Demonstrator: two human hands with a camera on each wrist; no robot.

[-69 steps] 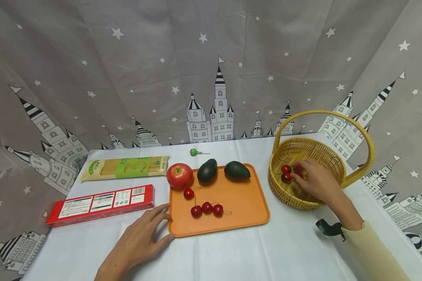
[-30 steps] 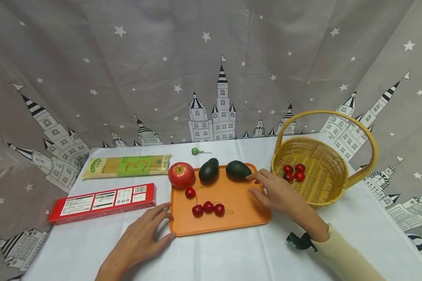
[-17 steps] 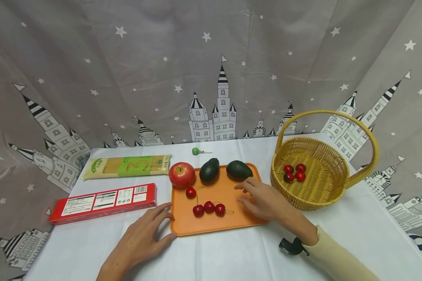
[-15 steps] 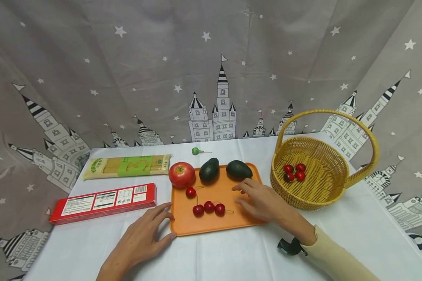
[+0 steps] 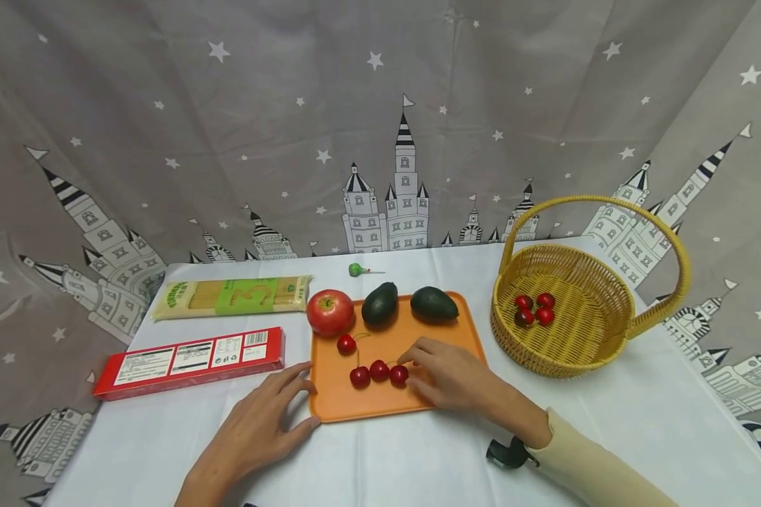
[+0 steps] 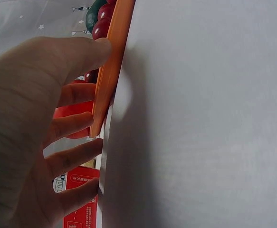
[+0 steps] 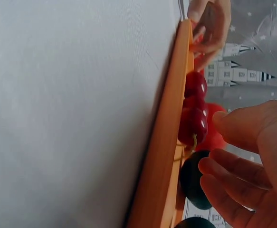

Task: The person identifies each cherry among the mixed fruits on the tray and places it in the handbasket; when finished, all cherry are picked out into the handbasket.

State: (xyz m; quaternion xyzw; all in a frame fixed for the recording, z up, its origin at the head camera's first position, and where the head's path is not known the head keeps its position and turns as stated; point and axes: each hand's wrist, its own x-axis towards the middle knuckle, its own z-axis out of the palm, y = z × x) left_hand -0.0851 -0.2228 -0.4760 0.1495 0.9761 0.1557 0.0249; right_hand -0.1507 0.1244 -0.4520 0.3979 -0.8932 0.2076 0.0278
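My right hand (image 5: 447, 373) is over the right half of the orange tray (image 5: 459, 345), its fingertips right at the rightmost cherry (image 5: 399, 375). In the right wrist view the thumb (image 7: 240, 126) and fingers are apart, with nothing between them. That cherry sits in a short row with two others, and a single cherry (image 5: 346, 344) lies further back. My left hand (image 5: 254, 429) rests at the tray's front left corner, fingers spread and loosely bent, the thumb at the rim in the left wrist view. Along the tray's back are a red apple-like fruit (image 5: 330, 313) and two dark green avocados (image 5: 379, 304).
A yellow wicker basket (image 5: 564, 362) with a tall handle stands at the right, several cherries (image 5: 545, 316) inside. To the left lie a pack of noodles (image 5: 247, 296) and a red box (image 5: 190, 362). A green lollipop (image 5: 355, 270) lies behind the tray.
My right hand has left the cherries in the basket, come out with empty fingers, and moved left over the tray to the rightmost cherry. The left hand stays at the tray corner.
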